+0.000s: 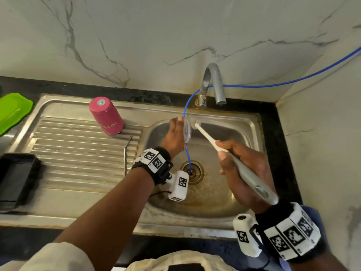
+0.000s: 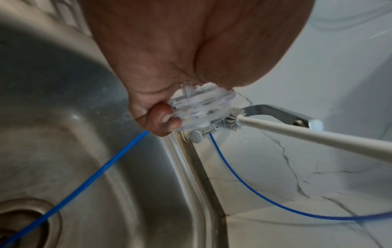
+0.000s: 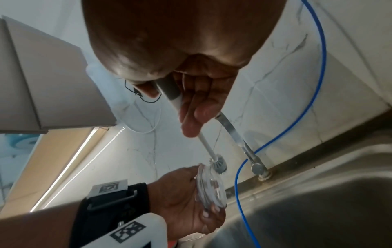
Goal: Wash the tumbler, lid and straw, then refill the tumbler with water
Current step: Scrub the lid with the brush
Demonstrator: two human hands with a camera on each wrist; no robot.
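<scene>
Stainless steel sink [image 1: 252, 122], brushed, dulled with brownish staining near drain; ribbed metal drainboard at left. Clear glossy plastic lid [image 1: 187, 132]. Pink tumbler [image 1: 106, 116], smooth satin finish. Thin metal straw [image 1: 126, 151]. Brush [image 1: 224, 153]: matt white and grey plastic. Grey metal tap [image 1: 214, 85]. Polished marble-look wall [image 1: 175, 36]. Dark speckled stone desk [image 1: 136, 94].
</scene>
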